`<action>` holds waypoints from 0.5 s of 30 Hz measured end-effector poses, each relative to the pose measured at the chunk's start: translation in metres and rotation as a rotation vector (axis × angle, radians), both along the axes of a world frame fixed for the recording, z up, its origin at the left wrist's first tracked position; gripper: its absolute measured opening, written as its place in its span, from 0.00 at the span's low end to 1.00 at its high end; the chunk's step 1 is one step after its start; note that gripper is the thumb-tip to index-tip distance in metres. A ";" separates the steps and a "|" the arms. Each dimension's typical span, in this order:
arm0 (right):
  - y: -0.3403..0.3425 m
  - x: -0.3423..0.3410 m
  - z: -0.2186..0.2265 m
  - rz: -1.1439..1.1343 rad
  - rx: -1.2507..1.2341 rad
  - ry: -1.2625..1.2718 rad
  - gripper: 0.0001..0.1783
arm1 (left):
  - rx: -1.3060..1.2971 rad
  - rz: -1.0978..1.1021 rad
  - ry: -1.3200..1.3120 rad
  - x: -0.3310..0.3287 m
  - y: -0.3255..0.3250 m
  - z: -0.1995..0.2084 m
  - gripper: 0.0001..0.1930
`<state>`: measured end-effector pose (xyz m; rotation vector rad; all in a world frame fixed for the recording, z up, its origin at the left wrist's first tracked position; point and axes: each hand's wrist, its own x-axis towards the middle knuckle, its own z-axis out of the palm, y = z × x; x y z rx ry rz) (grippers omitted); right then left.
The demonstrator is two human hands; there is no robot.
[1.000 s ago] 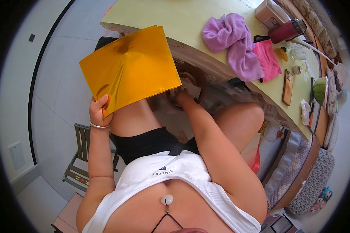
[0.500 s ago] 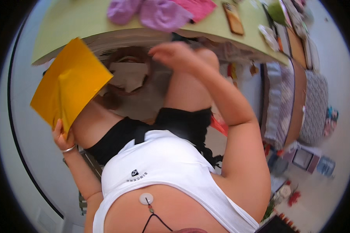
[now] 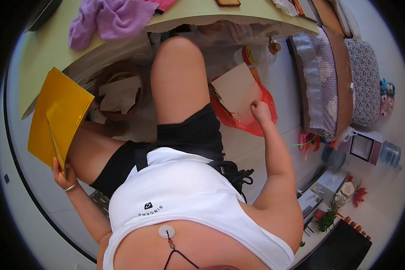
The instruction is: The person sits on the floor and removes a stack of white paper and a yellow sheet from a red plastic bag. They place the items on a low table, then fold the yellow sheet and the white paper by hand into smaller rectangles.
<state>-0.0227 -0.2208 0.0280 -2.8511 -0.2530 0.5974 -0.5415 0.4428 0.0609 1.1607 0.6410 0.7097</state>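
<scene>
My left hand (image 3: 64, 174) is closed on the lower corner of a yellow sheet of paper or thin card (image 3: 72, 105), which looks folded or doubled. It stands up over my left thigh, beside the table edge. To the right of my other leg, my right hand (image 3: 260, 110) is closed at the right side of a thin red plastic bag (image 3: 240, 125), its curled fingers on the film. Flat beige card or paper pieces (image 3: 236, 87) stick up from the bag, which sits low by the floor. The fingertips of my right hand are partly hidden.
A pale green table (image 3: 45, 58) spans the front, with a purple cloth (image 3: 121, 20) and a brown phone-like object (image 3: 228, 2). Under it stands a round bin (image 3: 139, 101) with paper. On the right are a cardboard box (image 3: 339, 85), a patterned cushion (image 3: 366, 81) and water bottles (image 3: 390, 154).
My right hand has swung from above my right knee, right and down, to the red bag, which is now in fuller view. My left hand still holds the yellow sheet. The view has shifted.
</scene>
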 end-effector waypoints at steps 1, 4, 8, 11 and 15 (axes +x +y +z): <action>0.005 -0.008 -0.001 0.002 0.013 -0.100 0.10 | 0.011 0.016 0.015 -0.003 0.003 -0.001 0.18; 0.039 0.001 0.001 0.173 0.185 -0.332 0.14 | -0.352 -0.161 -0.322 0.014 0.009 0.008 0.18; 0.095 0.032 -0.013 0.556 0.147 -0.407 0.26 | -0.383 -0.190 -0.337 0.034 0.001 0.022 0.19; 0.126 0.051 -0.034 0.731 0.055 -0.433 0.29 | -0.481 -0.246 -0.370 0.043 -0.006 0.032 0.19; 0.135 0.061 -0.024 0.866 -0.133 -0.224 0.24 | -0.269 -0.043 -0.190 0.035 -0.014 0.028 0.18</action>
